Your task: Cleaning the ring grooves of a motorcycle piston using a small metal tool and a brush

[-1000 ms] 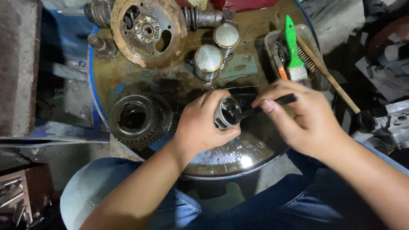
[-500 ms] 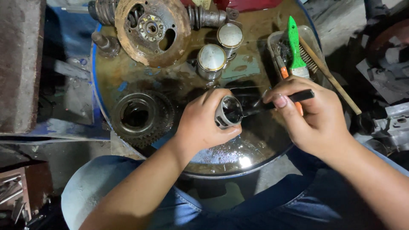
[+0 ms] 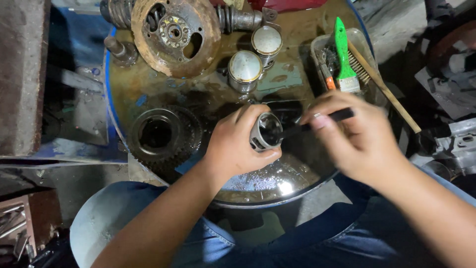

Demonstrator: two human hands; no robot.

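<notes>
Both hands busy: left hand (image 3: 233,149) grips a metal piston (image 3: 266,131), right hand (image 3: 357,136) pokes a black brush (image 3: 317,121) inside.

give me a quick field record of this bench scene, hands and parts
left hand: grips a hollow metal piston, open end facing right
right hand: holds a dark-handled tool, tip inside the piston
surface: oily round drum top, blue rim
basin: shiny metal bowl under the hands
other pistons: two pistons standing upright behind
left of hands: dark gear
far side: rusty round plate
right side: clear tray with green-handled brush
</notes>
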